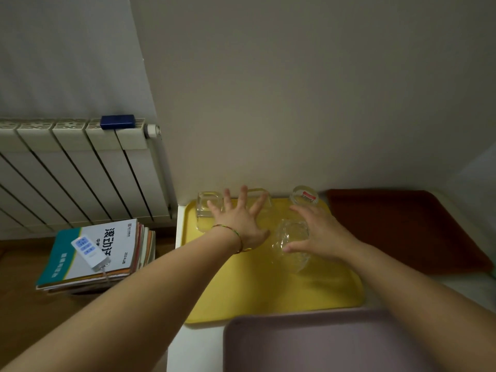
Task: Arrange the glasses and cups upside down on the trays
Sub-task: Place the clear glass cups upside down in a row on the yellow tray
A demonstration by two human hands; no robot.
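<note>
- The right hand (319, 234) has its grip closed round a patterned clear glass (291, 255), fingers curved over the top and thumb on the near side. I cannot tell which way its mouth faces.
- That glass is over the middle of the yellow tray (255, 296), which lies on the white counter (193, 345).
- The left hand (237, 224), at nine o'clock of the right one, has its grip open. Its fingers are splayed flat above the tray's far half and hold nothing. A thin bracelet (233, 231) circles the wrist.
- Along the tray's far edge stand three more clear glasses:
  - a square glass (205, 214) at eleven o'clock
  - a second glass (264, 196) at twelve, just past the left fingertips
  - a round glass with a red label (304, 198) at one
- A dark red tray (402, 226) lies at three o'clock of the yellow one, and a mauve tray (322, 345) at six.
- Off the counter at nine o'clock, a stack of books (115, 253) carries a white device with blue buttons (88, 249).
- Beyond that, a small blue box (117, 121) sits on top of a radiator (80, 170).
</note>
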